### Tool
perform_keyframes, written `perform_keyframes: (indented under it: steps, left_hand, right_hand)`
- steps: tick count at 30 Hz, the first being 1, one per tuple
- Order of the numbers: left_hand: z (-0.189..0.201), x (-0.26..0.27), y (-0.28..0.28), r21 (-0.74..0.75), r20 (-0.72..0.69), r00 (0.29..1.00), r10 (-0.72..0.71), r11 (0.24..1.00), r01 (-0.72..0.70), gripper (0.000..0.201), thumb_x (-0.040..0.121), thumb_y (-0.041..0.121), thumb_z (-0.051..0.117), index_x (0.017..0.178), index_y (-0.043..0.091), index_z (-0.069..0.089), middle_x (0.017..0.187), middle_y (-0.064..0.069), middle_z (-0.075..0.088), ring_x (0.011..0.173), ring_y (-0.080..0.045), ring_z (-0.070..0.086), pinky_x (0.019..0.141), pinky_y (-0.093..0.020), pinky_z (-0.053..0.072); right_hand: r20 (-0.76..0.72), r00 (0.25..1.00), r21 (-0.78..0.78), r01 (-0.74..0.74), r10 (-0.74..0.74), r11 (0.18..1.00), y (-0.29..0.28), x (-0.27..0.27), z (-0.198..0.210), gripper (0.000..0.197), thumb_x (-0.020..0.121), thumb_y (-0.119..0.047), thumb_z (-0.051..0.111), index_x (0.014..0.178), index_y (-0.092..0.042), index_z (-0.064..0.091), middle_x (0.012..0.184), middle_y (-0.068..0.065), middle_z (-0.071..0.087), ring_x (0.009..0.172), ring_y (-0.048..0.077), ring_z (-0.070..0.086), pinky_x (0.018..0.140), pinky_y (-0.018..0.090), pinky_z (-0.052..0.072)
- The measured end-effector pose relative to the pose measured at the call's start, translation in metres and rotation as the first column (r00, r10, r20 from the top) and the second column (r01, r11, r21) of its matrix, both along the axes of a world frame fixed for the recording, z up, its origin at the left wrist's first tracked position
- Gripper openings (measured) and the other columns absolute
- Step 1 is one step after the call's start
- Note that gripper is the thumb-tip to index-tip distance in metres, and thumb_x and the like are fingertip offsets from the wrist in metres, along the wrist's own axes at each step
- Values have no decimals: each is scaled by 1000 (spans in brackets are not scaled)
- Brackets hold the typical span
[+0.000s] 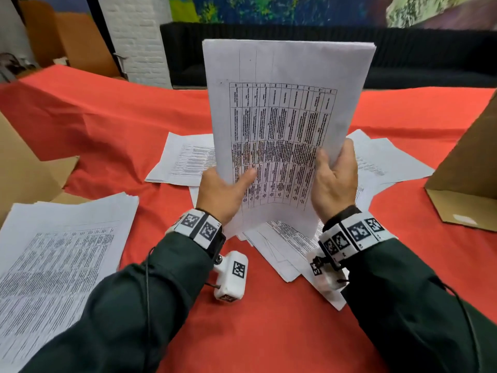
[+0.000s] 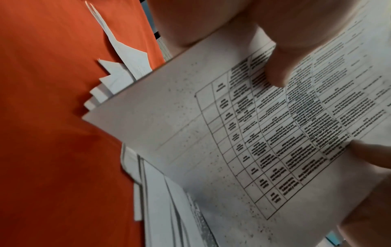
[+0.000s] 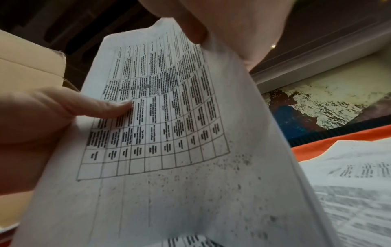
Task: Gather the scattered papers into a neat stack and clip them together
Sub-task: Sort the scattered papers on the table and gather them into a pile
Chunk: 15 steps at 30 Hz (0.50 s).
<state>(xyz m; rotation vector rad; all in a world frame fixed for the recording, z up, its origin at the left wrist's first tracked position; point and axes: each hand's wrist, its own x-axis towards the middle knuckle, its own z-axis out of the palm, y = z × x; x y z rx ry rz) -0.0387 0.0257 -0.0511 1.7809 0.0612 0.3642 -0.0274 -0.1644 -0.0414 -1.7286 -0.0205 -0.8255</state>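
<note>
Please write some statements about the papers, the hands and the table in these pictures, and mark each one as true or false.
1. Both hands hold the upright bundle of papers. True: the left hand grips its left edge and the right hand its right edge.
2. The tablecloth is blue. False: it is red-orange.
3. All papers are already gathered in the hands. False: loose sheets still lie on the cloth, and another pile lies at the near left.
4. The front sheet of the bundle shows a printed table. True.
5. A clip already holds the bundle together. False: no clip is visible on it in any view.
</note>
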Motion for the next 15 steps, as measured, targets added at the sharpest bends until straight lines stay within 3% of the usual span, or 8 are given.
perform_keyframes:
  steps: [2, 4, 7, 8, 10, 12, 15]
  left_hand:
    - [0, 4, -1, 37, -11, 1000, -17, 999, 17, 18, 89, 35, 77, 88, 19, 69, 85, -3, 74, 77, -20, 70, 72, -31, 58]
    - [4, 8, 0, 42, -2, 1000, -9, 999, 10, 13, 90, 31, 76, 91, 19, 70, 80, 4, 71, 73, -13, 68, 69, -25, 57]
    - [18, 16, 15, 92, 23, 999, 30, 995, -32, 16, 91, 26, 75, 99, 12, 73, 77, 6, 69, 66, -8, 65, 56, -18, 49]
    - [24, 17, 25, 115, 28, 999, 27, 993, -30, 16, 92, 25, 75, 100, 11, 73, 80, 3, 71, 69, -11, 67, 58, -20, 51]
    - [36, 18, 49, 140, 23, 1000, 2, 990, -5, 21, 90, 25, 75, 104, 9, 75, 93, -1, 76, 83, -18, 73, 74, -30, 60]
    - [42, 16, 86, 172, -20, 1000, 18, 985, -14, 27, 86, 26, 78, 106, 7, 76, 101, -5, 78, 93, -23, 75, 90, -43, 61]
    - [46, 0, 156, 189, -111, 993, 47, 982, -25, 41, 70, 39, 87, 99, 13, 78, 101, -4, 80, 97, -25, 76, 97, -51, 57]
  right_hand:
    - [-18, 1000, -59, 8, -9, 998, -2, 1, 1, 9, 101, -17, 49, 106, -9, 51, 79, -17, 56, 65, -8, 51, 71, 32, 47]
    - [-47, 999, -92, -18, 14, 996, -7, 4, 4, 9, 100, -16, 51, 107, -12, 53, 84, -17, 59, 72, -7, 57, 73, 32, 50]
    - [-155, 984, -106, -107, 90, 989, -15, 12, 8, 10, 90, -23, 55, 96, -30, 56, 88, -8, 69, 81, 22, 69, 77, 49, 59]
    - [-192, 973, -89, -144, 125, 986, -16, 15, 8, 13, 89, -22, 56, 90, -34, 55, 86, -2, 71, 76, 27, 70, 73, 52, 60]
    - [-265, 941, -23, -225, 211, 974, -16, 18, 9, 20, 91, -9, 59, 86, -28, 56, 78, 6, 72, 60, 30, 67, 61, 45, 60]
    - [-413, 858, 11, -331, 305, 944, -18, 19, 9, 18, 92, 1, 60, 88, -16, 57, 75, 10, 73, 53, 29, 65, 55, 36, 53]
    - [-661, 680, -104, -502, 317, 859, -27, 25, -5, 10, 89, -1, 67, 89, -9, 61, 81, 13, 75, 59, 27, 69, 57, 34, 54]
